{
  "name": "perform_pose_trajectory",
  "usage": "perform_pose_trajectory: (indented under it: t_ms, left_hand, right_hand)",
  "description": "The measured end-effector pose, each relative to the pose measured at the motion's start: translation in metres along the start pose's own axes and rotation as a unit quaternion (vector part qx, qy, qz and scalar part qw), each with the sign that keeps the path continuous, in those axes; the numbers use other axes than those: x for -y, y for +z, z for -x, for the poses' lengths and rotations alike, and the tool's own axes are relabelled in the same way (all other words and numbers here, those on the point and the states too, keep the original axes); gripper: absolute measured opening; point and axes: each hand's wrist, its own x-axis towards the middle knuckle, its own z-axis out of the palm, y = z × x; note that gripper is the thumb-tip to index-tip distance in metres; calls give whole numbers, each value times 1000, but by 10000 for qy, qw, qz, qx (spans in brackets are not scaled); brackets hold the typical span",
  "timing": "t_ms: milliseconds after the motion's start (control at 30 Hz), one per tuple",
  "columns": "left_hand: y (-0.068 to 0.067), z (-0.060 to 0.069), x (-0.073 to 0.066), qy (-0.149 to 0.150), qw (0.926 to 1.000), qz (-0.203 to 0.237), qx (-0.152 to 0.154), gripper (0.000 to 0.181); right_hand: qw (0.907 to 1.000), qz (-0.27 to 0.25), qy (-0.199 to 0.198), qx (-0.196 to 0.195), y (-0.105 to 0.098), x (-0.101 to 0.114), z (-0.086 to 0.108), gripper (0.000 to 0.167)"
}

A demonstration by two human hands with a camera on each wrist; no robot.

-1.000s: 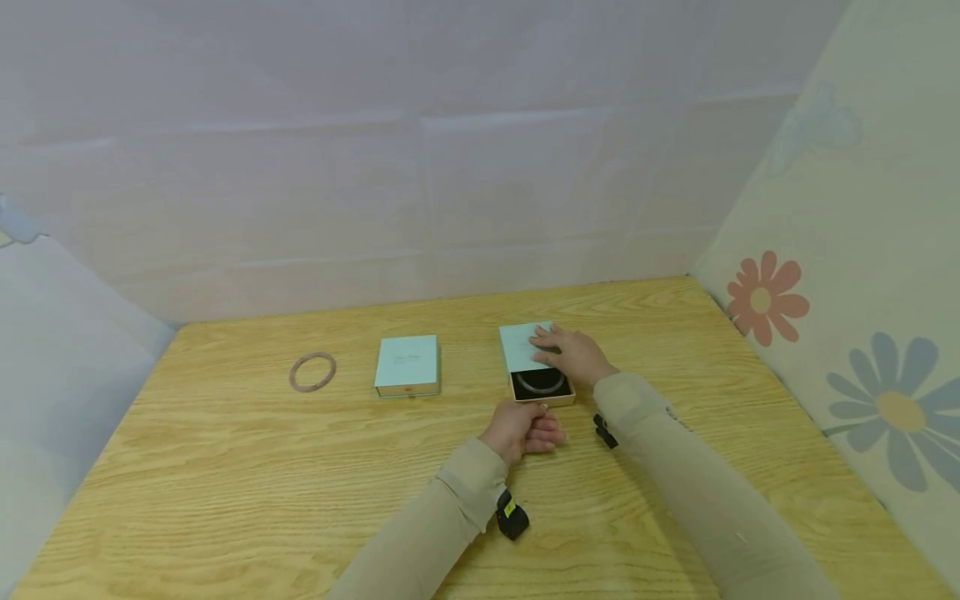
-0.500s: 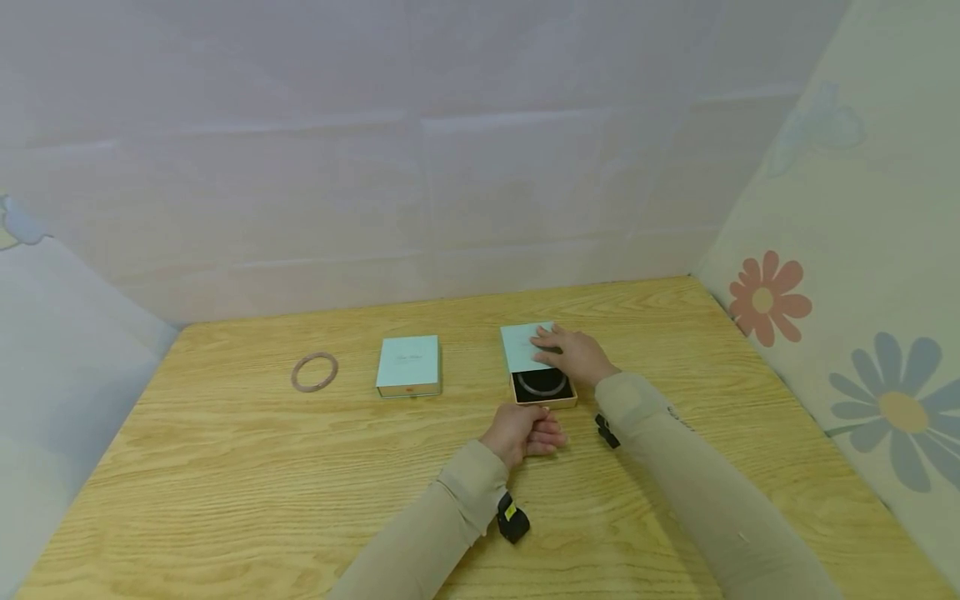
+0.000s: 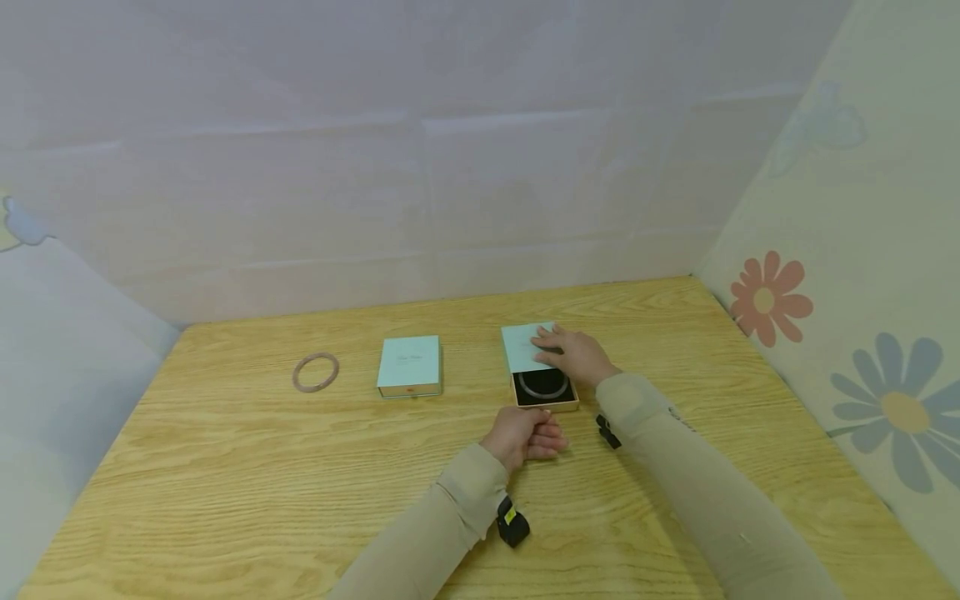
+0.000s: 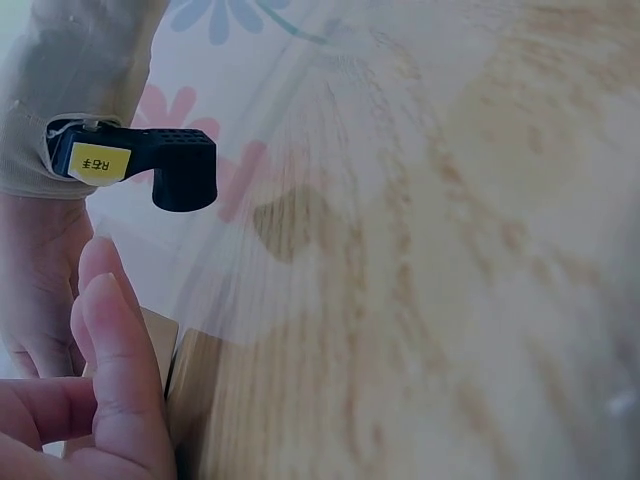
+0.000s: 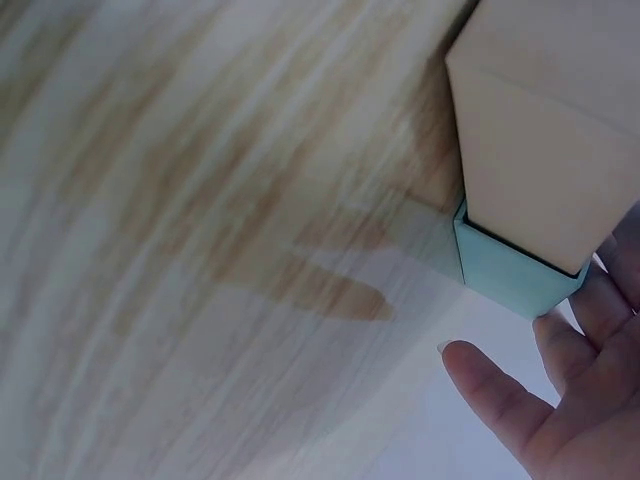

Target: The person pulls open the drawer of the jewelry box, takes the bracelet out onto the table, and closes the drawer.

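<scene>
In the head view, a pale teal sliding box (image 3: 517, 340) lies right of the middle with its black-lined drawer (image 3: 556, 406) partly out toward me. A greyish bangle (image 3: 543, 397) shows inside, its far edge near the sleeve. My right hand (image 3: 581, 356) lays nearly straight fingers on the sleeve's top; in the right wrist view its thumb (image 5: 495, 395) stands apart from the box. At the drawer's front, my left hand (image 3: 520, 435) pinches with thumb and forefinger, other fingers loosely bent; the exact pinched spot is hidden.
A second teal box (image 3: 408, 363), shut, sits left of the first. Farther left a pinkish-brown bangle (image 3: 296, 376) lies flat on the wooden table (image 3: 262, 475). A pale wall sheet (image 3: 442, 200) stands behind the table, and a flower-printed sheet (image 3: 840, 275) at the right.
The drawer has slid slightly farther out toward me, my left hand moving back with it. My right hand has stayed on the sleeve.
</scene>
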Motion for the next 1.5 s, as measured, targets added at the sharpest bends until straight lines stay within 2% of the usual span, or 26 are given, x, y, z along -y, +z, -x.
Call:
perform_pose_trajectory:
  t_ms: [400, 967, 1200, 1500]
  left_hand:
    - [0, 3, 3, 22, 10000, -10, 63, 26]
    - [1, 1, 6, 4, 10000, -51, 4, 23]
    - [0, 3, 7, -8, 9999, -100, 16, 24]
    - [-1, 4, 7, -22, 9999, -97, 40, 24]
  right_hand:
    - [9999, 23, -8, 104, -1, 2, 0, 46]
    - [10000, -20, -51, 72, -3, 0, 0, 45]
    - [9998, -57, -195, -15, -5, 2, 5, 48]
    - [10000, 58, -38, 58, -2, 1, -1, 45]
